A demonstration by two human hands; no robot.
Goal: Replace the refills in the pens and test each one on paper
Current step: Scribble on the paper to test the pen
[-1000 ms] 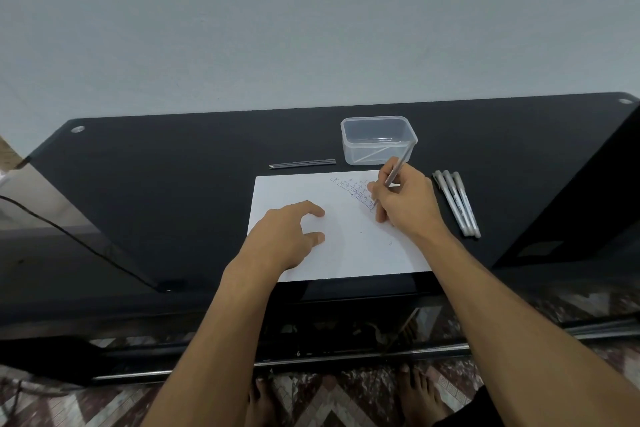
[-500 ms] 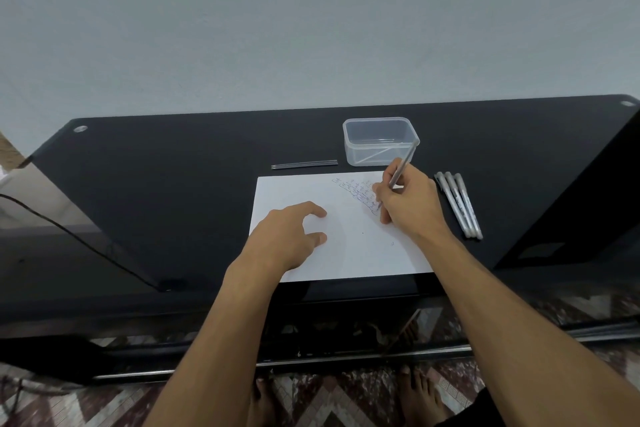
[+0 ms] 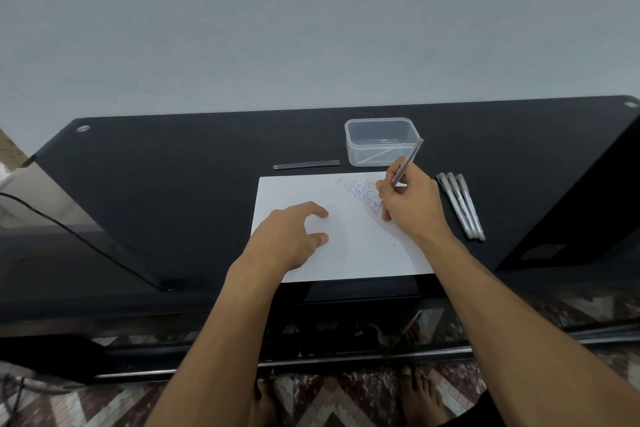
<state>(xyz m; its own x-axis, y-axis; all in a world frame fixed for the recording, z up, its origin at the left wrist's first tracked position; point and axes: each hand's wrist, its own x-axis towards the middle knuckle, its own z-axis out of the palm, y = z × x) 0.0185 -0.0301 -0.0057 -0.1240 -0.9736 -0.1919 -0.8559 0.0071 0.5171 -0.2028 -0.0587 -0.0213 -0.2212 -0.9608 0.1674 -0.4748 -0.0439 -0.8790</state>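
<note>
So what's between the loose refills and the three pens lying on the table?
In the head view, between the refills and the three pens sit the clear plastic box and the right hand, writing with a pen.

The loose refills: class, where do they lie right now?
In the head view, the loose refills lie on the black table, just beyond the paper and left of the clear container.
</note>
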